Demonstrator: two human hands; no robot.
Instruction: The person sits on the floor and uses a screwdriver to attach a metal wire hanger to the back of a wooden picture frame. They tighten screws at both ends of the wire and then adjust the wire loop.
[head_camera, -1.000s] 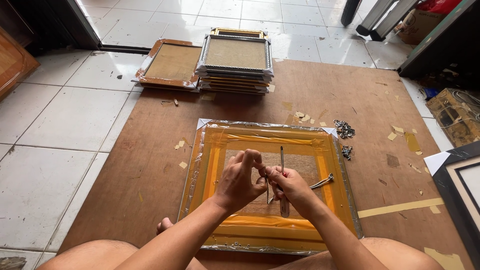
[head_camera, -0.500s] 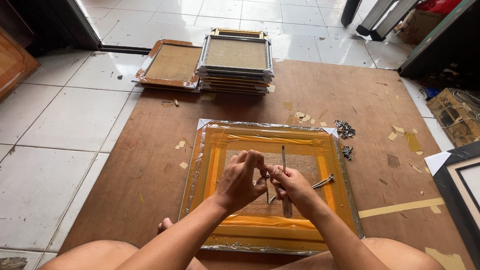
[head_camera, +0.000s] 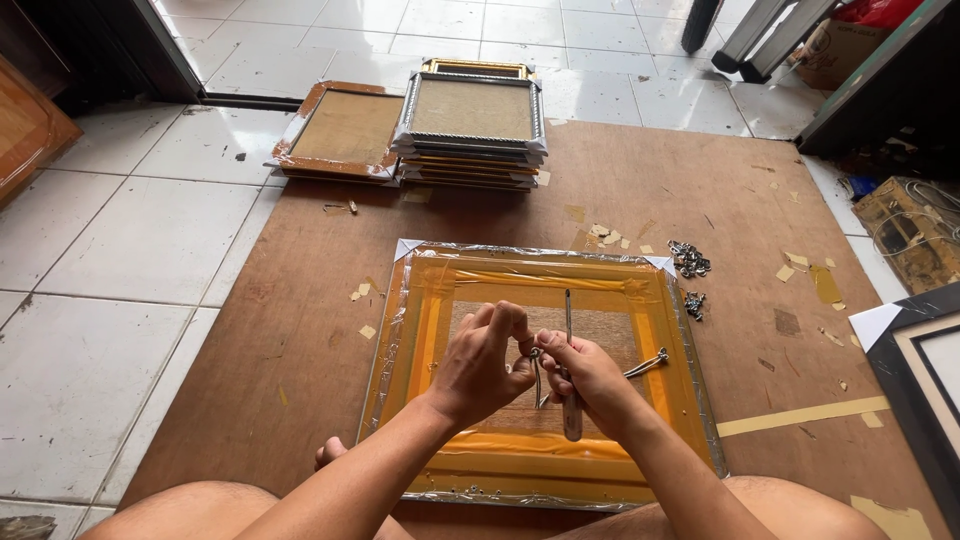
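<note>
Head view: the left hand (head_camera: 483, 362) and right hand (head_camera: 588, 378) meet over the face-down picture frame (head_camera: 420, 330), fingertips pinched together on a small metal hook (head_camera: 535, 354). The right hand also closes around a screwdriver (head_camera: 570, 372), tip pointing away. Pliers (head_camera: 648, 364) lie just right on the frame's backing. Farther right sit loose metal hangers (head_camera: 689, 260). The brown board (head_camera: 300, 320) covers white tiles; stacked frames (head_camera: 470, 125) stand at its far edge.
</note>
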